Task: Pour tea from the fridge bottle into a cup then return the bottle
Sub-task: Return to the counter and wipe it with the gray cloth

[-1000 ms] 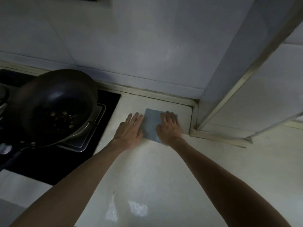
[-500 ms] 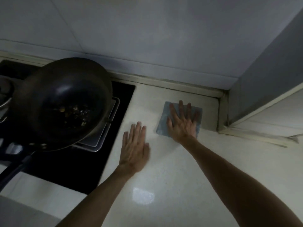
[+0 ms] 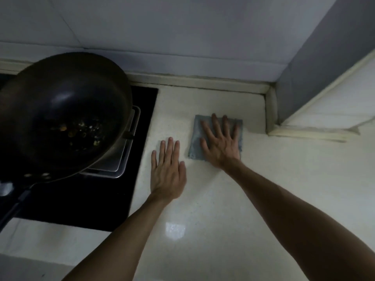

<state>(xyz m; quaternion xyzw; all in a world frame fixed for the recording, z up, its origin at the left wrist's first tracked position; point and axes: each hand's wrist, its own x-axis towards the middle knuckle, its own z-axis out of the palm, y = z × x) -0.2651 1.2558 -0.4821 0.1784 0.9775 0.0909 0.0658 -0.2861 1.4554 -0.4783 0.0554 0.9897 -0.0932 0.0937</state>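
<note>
A folded blue-grey cloth lies on the pale countertop near the back corner. My right hand presses flat on it with fingers spread and straight. My left hand rests flat on the bare counter just left of the cloth, fingers straight and together, apart from the cloth. No bottle, cup or fridge is in view.
A dark wok with food scraps sits on a black hob at the left, its handle pointing to the lower left. A tiled wall runs behind, and a boxed corner column stands at the right.
My left hand has come off the cloth and drawn back onto the bare counter. My right hand stays flat on the cloth. The view has shifted slightly.
</note>
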